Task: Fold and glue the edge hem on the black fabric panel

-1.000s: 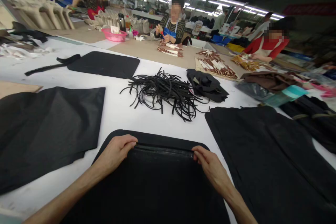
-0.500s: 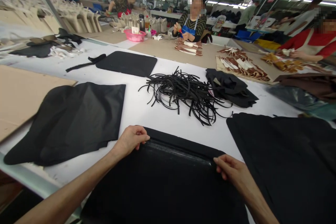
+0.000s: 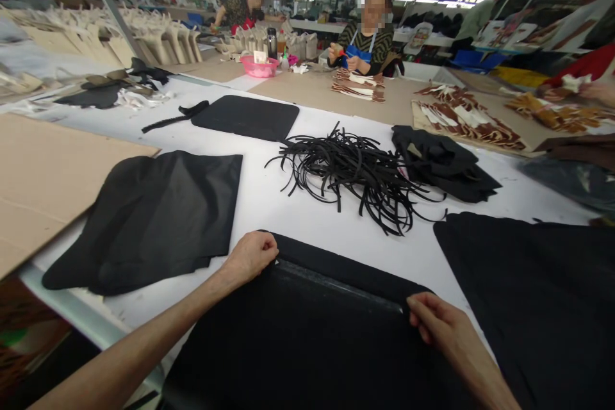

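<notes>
Pinching the black panel near its far corners with left hand and right hand, both closed on it.

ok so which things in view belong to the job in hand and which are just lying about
Job in hand:
- black panel, pinched near its far edge by the left hand and right hand
- perhaps the black strips, heaped beyond it, untouched

Seemingly just lying about:
- tan board
- pink basin
- dark flask
</notes>
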`<state>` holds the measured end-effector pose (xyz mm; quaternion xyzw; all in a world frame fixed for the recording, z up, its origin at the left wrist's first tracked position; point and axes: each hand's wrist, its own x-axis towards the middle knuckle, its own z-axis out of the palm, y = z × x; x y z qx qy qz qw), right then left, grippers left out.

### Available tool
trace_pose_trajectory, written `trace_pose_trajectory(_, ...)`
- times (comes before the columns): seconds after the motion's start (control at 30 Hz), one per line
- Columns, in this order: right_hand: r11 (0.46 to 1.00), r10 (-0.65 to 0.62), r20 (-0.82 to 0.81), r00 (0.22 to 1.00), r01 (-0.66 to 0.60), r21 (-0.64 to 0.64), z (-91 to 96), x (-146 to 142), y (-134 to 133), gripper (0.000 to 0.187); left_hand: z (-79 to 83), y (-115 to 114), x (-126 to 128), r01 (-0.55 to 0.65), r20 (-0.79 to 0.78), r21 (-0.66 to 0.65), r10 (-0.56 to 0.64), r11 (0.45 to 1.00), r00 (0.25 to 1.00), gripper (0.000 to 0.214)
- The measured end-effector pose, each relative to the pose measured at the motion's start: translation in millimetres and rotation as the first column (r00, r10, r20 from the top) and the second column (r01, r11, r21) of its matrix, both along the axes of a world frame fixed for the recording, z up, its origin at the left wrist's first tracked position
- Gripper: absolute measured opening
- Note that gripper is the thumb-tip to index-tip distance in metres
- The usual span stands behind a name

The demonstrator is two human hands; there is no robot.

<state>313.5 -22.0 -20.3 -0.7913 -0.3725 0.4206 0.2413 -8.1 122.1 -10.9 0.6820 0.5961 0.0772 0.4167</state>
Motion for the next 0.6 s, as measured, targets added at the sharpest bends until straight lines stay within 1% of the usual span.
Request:
trace_pose_trajectory(0.13, 0.999, -0.014, 0.052, 0.999, 0.013, 0.034, -6.4, -0.5, -1.4, 0.041, 2.5, 0.7, 2.6, 0.024, -0.080, 0.056, -0.020, 0.998, 0.997, 0.012)
trace_pose_trajectory(0.33, 0.999, -0.001, 0.108, 0.994, -0.004, 0.049, -15.2, 1.3, -4.5, 0.038, -3.4, 3.0, 2.8, 0.072, -0.153, 0.119, -0.053, 0.990, 0.987, 0.011)
trace_pose_trajectory(0.43, 0.998, 0.001, 0.106, 0.994, -0.007, 0.055, -16.5, 1.1, -4.4, 0.037, -4.7, 3.0, 2.7, 0.088, -0.180, 0.129, -0.064, 0.988, 0.982, 0.011)
trace_pose_trajectory(0.6, 0.997, 0.002, 0.087, 0.996, -0.009, 0.080, -14.1, -1.0, -3.1, 0.035, -2.0, 1.3, 3.7, 0.128, -0.218, 0.146, -0.094, 0.981, 0.971, 0.012)
